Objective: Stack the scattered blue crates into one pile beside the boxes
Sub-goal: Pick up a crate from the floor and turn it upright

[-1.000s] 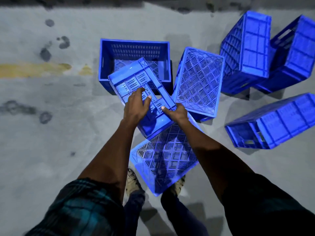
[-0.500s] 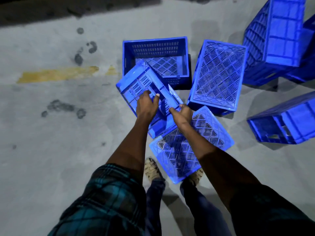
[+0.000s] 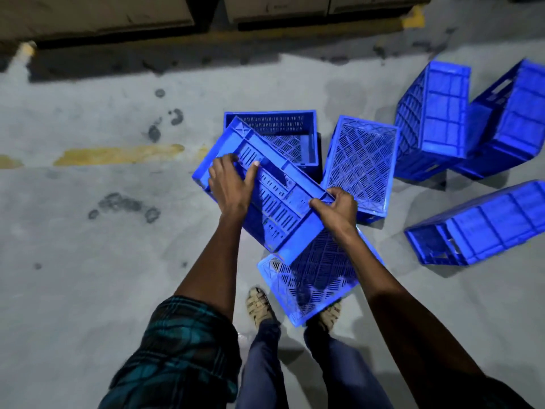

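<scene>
I hold a blue crate tilted on its side above the floor. My left hand grips its slotted wall on the left. My right hand grips its right rim corner. Behind it an upright open crate stands on the floor. Under the held crate, by my feet, lies an upside-down crate. Another upside-down crate lies to the right. Three more crates lie tipped at the right: one, one and one.
Brown cardboard boxes stand along the far edge on a pallet. A worn yellow line crosses the stained grey concrete floor at the left. My sandalled feet stand just below the nearest crate.
The held crate has risen and swung closer to me, tilting further onto its side. The view has tipped up, bringing the boxes at the far edge into sight.
</scene>
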